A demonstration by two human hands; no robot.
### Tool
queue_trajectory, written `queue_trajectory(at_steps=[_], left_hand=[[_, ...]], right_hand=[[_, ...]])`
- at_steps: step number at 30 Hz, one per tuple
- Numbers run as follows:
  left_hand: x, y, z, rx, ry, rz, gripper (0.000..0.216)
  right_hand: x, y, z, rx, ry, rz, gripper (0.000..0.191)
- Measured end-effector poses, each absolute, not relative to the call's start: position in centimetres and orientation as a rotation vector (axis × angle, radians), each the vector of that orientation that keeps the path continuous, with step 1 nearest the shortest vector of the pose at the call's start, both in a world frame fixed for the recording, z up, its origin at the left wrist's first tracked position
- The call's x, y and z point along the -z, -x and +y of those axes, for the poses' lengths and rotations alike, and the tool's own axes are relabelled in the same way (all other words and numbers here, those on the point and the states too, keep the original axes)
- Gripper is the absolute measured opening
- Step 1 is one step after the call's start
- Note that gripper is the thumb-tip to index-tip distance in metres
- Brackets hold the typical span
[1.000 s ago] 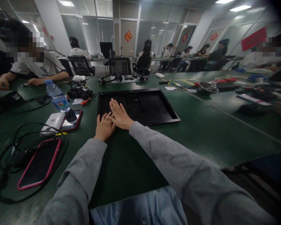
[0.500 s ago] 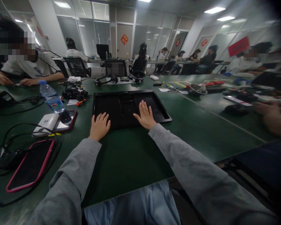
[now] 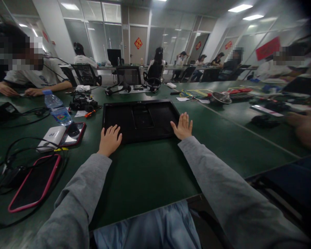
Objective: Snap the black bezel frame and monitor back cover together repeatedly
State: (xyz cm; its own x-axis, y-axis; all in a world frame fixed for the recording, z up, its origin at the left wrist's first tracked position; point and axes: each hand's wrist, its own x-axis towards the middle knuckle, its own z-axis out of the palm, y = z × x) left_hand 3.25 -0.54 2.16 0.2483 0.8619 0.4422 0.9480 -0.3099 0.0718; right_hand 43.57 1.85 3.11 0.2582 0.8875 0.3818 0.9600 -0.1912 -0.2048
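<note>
A black rectangular frame [image 3: 158, 133], shallow like a tray or a monitor's housing, lies flat on the green table. Inside it are a raised panel in the middle and a dark recess on each side. My left hand [image 3: 110, 140] is open with fingers spread, at the frame's near left corner. Over the near right corner is my right hand [image 3: 182, 127], also open, thumb stretched towards the frame. Neither hand grips anything. Whether the palms press on the frame or hover just above it I cannot tell.
Left of the frame lie a pink-edged phone [image 3: 35, 183], black cables, a white power bank [image 3: 51, 138], another phone [image 3: 73, 135] and a water bottle [image 3: 58, 109]. Behind stands a headset [image 3: 118, 89]. Farther right are a metal bowl [image 3: 221, 98] and a co-worker's hands [image 3: 307, 126].
My right hand has moved right, from over the frame's inside to its near right corner. My left hand has stayed in place, and the frame looks unmoved.
</note>
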Motion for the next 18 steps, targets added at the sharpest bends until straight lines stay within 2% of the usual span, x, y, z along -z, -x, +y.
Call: queue_trajectory(at_steps=[7, 9, 13, 18], left_hand=[[-2.3, -3.3, -0.5, 0.603, 2.314, -1.717, 0.055], [-2.3, -3.3, -0.6, 0.601, 2.313, -1.720, 0.054], [-2.3, -3.2, -0.4, 0.624, 2.318, -1.712, 0.053], [-2.1, -2.5, 0.2, 0.714, 2.187, -1.914, 0.048]], right_hand=[[-4.4, -46.1, 3.7, 0.161, 2.172, -1.525, 0.093], [-4.6, -46.7, 4.1, 0.010, 2.216, -1.488, 0.086], [-3.5, -47.6, 3.8, -0.111, 2.232, -1.383, 0.059], [-1.6, -48.9, 2.2, -0.221, 2.168, -1.465, 0.054]])
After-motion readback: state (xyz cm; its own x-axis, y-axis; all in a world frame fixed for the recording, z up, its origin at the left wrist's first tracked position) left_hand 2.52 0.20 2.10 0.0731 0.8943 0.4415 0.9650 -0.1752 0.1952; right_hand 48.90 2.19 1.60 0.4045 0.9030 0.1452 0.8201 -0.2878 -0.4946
